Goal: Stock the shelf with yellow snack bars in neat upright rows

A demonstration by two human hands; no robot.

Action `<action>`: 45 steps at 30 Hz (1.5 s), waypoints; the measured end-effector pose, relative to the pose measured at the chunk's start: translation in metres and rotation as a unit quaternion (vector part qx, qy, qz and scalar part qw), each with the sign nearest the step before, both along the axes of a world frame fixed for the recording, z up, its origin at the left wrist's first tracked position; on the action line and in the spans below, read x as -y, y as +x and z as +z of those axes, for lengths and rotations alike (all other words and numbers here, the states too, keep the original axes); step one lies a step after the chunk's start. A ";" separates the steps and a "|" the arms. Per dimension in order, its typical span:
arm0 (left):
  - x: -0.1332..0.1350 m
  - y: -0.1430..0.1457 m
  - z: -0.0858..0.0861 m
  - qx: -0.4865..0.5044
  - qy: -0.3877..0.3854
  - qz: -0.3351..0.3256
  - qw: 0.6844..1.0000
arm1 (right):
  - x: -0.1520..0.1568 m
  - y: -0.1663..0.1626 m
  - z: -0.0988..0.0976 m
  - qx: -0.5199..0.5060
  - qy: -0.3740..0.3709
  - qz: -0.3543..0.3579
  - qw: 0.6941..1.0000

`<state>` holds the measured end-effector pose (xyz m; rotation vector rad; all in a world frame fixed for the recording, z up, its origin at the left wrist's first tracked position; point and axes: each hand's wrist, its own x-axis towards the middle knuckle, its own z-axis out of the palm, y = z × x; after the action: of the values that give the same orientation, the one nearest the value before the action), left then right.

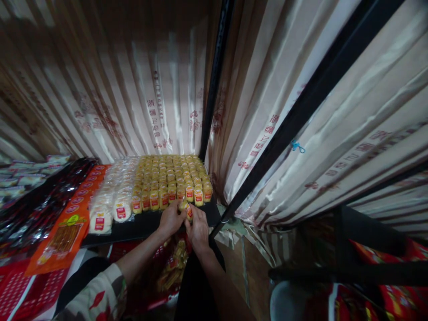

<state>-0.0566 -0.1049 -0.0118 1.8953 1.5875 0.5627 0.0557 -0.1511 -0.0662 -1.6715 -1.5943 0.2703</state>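
Between my two hands is a small yellow wrapped snack cake (185,209) with a red label. My left hand (171,218) pinches it from the left, fingers closed at its top. My right hand (198,226) wraps its fingers round the right side. Just beyond them, rows of matching yellow wrapped cakes (167,178) stand packed together on a black shelf (143,223). Below my wrists, more yellow packets (174,267) lie loose in a red container, partly hidden by my arms.
Left of the rows stand white round packaged cakes (122,207), an orange snack bag (65,234) and dark shiny packets (43,200). Pleated cream curtains (174,89) hang behind. A black diagonal pole (284,129) runs close on the right. Red bags (397,285) sit at lower right.
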 end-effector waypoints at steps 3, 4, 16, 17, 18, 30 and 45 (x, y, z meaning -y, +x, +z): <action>-0.006 0.005 0.000 -0.040 0.018 0.003 0.999 | -0.005 0.003 -0.003 0.008 0.043 -0.014 0.999; -0.008 0.006 0.000 -0.052 0.024 -0.008 0.998 | -0.007 0.006 -0.004 0.010 0.058 -0.019 0.998; -0.027 0.028 0.005 -0.109 0.092 -0.058 0.988 | -0.028 0.032 -0.033 0.010 0.090 -0.075 0.993; -0.028 0.029 0.005 -0.108 0.096 -0.055 0.988 | -0.028 0.032 -0.034 0.008 0.090 -0.075 0.993; -0.029 0.030 0.005 -0.107 0.102 -0.053 0.988 | -0.027 0.032 -0.034 0.006 0.089 -0.073 0.993; -0.036 0.037 -0.015 -0.113 0.165 -0.078 0.977 | -0.028 0.030 -0.036 0.015 0.080 -0.072 0.994; -0.033 0.032 -0.041 -0.092 0.265 -0.041 0.959 | -0.028 0.029 -0.036 0.053 0.092 -0.078 0.991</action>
<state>-0.0247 -0.0719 -0.0524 2.4576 1.5676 0.8614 0.0848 -0.1228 -0.1017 -1.6782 -1.5060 -0.0435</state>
